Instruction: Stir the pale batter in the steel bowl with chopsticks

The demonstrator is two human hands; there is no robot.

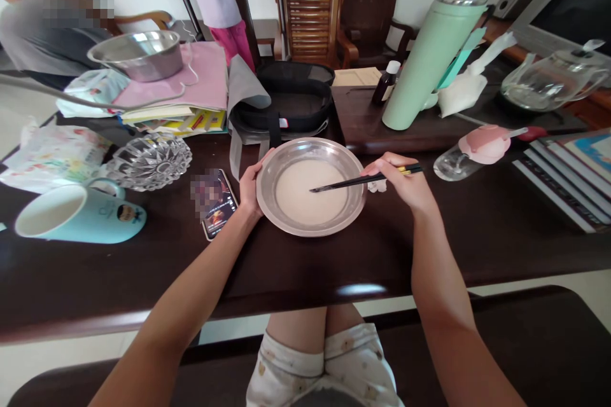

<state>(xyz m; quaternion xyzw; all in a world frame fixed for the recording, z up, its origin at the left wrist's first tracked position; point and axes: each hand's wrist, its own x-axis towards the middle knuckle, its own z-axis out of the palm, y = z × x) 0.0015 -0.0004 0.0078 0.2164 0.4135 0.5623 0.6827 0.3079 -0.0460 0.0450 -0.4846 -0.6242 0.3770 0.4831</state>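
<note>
A shallow steel bowl (267, 200) at the centre of the view holds a pale, milky liquid (312, 203). My left hand (251, 187) is closed on the bowl's left rim, its fingers partly hidden behind the bowl. In my right hand (401, 181) is a pair of black chopsticks (341, 184) with gold bands near the top. Their tips reach over the middle of the bowl and meet the liquid. A small crumpled white tissue (377, 185) lies beside the bowl's right rim, below my right fingers.
Left stand a light blue mug (119, 229), a glass dish (153, 162), a phone (219, 210) and a steel basin (143, 60) on papers. A black bag (286, 102) lies behind the bowl. Right are a green thermos (420, 63), a pink-topped bottle (477, 146) and books (563, 184). People are beyond the table.
</note>
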